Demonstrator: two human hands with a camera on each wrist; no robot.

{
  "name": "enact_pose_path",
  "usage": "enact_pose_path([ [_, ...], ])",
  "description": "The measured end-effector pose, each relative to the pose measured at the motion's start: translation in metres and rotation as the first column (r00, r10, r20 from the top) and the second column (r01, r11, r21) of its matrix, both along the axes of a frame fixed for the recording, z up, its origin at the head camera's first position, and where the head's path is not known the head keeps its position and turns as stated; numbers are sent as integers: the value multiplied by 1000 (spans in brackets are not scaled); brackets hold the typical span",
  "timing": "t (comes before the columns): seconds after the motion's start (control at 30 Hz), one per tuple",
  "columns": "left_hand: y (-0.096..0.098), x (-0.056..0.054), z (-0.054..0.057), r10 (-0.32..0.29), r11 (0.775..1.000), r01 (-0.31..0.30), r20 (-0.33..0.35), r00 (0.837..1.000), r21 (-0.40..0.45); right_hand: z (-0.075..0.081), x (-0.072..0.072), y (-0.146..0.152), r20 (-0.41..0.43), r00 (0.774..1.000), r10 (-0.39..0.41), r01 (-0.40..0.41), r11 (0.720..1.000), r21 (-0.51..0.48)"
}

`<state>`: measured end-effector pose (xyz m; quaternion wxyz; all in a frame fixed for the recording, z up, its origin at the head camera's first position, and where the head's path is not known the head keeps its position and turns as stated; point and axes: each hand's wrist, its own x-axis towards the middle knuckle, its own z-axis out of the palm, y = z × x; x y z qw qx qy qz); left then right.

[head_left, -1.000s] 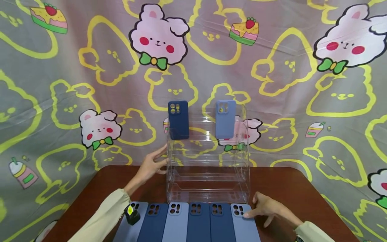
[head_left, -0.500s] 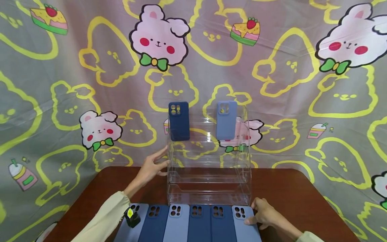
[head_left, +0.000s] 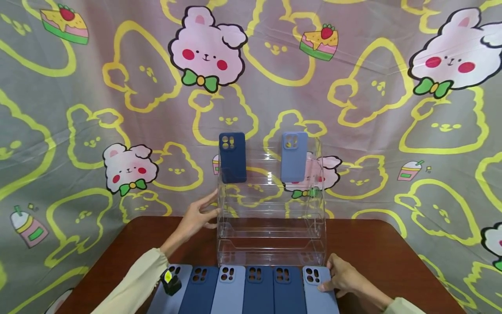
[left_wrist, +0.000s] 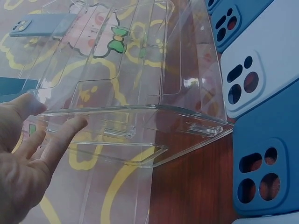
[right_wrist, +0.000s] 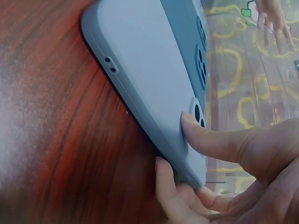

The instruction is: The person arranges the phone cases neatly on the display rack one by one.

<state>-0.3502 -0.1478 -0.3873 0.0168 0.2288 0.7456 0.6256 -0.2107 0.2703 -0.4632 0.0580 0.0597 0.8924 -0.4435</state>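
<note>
My right hand (head_left: 347, 277) pinches the light blue phone case (head_left: 319, 296) at the right end of a row. In the right wrist view its thumb (right_wrist: 210, 137) lies on the case's back beside the camera cutout, with fingertips curled under the edge. My left hand (head_left: 196, 218) is at the left side of a clear acrylic tiered rack (head_left: 270, 257), fingers extended along its side panel in the left wrist view. On the top tier stand a dark blue phone case (head_left: 233, 163) and a light blue phone case (head_left: 294, 163), the dark one at left.
Several more phone cases in dark and light blue (head_left: 259, 298) lie side by side in front of the rack, on a reddish-brown wooden table (head_left: 364, 244). Behind it hangs a cartoon-printed curtain (head_left: 270, 100).
My right hand has closed in on the case's right edge, its loose fingers drawing under it. The right-end case has shifted slightly right. The left hand stays at the rack.
</note>
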Motion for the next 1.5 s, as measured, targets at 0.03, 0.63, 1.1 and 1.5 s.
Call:
enact_pose_path([
  [0.03, 0, 0, 0, 0, 1000, 0, -3, 1000, 1, 1, -1, 1, 2, 1000, 2, -2, 1000, -1],
  [0.63, -1, 2, -2, -19, 1000, 19, 4, 1000, 11, 1, -7, 57, 182, 939, 292, -169, 853, -494],
  [1.1, -1, -1, 4, -16, 999, 14, 33, 999, 50, 33, -6, 52, 120, 889, 443, -312, 774, -551],
  [1.5, 2, -2, 9, 23, 999, -25, 35, 999, 48, 106, -9, 50, -58, 976, 212, -218, 900, -377],
])
